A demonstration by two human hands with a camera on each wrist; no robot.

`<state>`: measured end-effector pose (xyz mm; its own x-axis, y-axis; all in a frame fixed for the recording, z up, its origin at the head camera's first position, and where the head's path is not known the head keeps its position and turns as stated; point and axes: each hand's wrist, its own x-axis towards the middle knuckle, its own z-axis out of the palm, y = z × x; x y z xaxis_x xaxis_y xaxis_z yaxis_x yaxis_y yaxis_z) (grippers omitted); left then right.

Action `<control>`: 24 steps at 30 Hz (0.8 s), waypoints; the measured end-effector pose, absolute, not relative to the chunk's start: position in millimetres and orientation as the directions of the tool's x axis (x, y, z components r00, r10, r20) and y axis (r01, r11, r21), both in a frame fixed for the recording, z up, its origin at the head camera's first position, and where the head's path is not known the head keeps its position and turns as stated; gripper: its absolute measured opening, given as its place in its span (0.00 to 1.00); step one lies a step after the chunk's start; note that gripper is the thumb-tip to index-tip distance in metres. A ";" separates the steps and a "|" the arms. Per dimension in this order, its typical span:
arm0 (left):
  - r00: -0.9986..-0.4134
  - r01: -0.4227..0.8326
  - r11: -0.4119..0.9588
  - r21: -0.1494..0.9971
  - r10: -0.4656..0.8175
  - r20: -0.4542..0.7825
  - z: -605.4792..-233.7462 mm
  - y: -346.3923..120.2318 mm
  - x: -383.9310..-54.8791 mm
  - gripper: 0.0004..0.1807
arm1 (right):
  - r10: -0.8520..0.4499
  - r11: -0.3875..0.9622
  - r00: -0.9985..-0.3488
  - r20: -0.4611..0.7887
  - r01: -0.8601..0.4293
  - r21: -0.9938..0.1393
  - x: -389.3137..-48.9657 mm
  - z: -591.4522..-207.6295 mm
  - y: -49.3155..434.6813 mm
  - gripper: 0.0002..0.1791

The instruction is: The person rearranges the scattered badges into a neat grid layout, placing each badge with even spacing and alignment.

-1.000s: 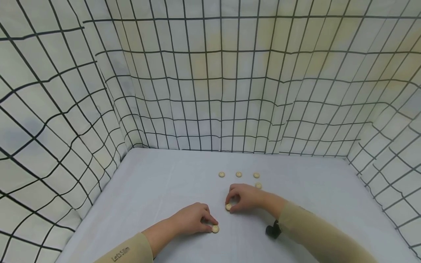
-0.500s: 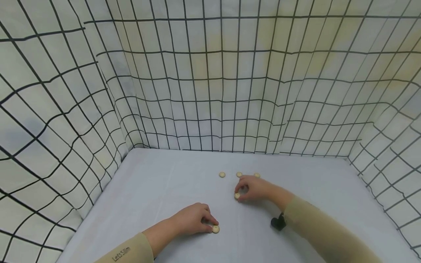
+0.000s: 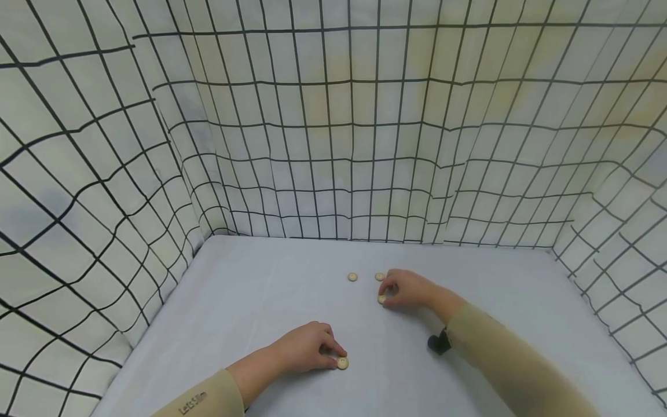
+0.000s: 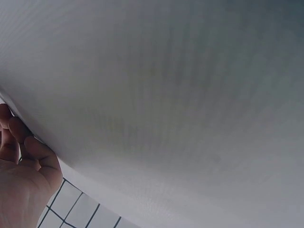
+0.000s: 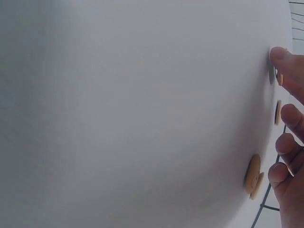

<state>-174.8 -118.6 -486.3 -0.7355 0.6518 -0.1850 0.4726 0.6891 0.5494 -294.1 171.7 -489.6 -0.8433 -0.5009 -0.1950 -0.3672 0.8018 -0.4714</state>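
Round pale wooden buttons lie on the white table. In the head view, my left hand [image 3: 307, 349] pinches one button [image 3: 342, 363] at the near middle, thumb and forefinger at its edge. Farther up and to the right, my right hand [image 3: 409, 288] holds another button [image 3: 382, 299] between thumb and forefinger, close over the cloth. Just beyond it sits a far button [image 3: 380, 277], with one more button [image 3: 352, 277] to its left. The right wrist view shows two buttons, a nearer button [image 5: 253, 173] among them, below the fingers; my right hand hides these from the head camera.
White cloth covers the table [image 3: 260, 289]. White walls with a black grid [image 3: 333, 145] rise at the back and both sides. A small black device [image 3: 439, 343] hangs under the right wrist.
My right hand has moved away from me and slightly right, taking its button along the table toward the far row, and now covers the buttons at that row's right end. My left hand stays put.
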 end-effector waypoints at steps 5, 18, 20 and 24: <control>-0.736 0.471 0.689 0.550 0.651 -0.185 -483.7 -118.1 -173.7 0.12 | -0.477 0.817 -0.855 -0.203 -0.346 -0.461 -298.7 -490.0 172.4 0.08; -0.739 0.462 0.696 0.550 0.645 -0.195 -484.3 -116.7 -175.1 0.12 | -0.460 0.822 -0.859 -0.224 -0.316 -0.474 -300.5 -490.6 173.6 0.09; -0.739 0.461 0.696 0.550 0.645 -0.196 -485.2 -117.2 -175.3 0.12 | -0.463 0.820 -0.858 -0.223 -0.319 -0.475 -300.7 -490.7 174.1 0.09; -0.736 0.465 0.696 0.547 0.648 -0.198 -488.8 -117.7 -176.5 0.12 | -0.474 0.811 -0.854 -0.213 -0.330 -0.483 -300.9 -492.7 175.6 0.10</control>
<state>-176.5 -117.7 -488.8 -0.7358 0.6476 -0.1981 0.4655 0.6961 0.5466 -300.9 175.6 -492.7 -0.8543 -0.4743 -0.2127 -0.3299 0.8110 -0.4832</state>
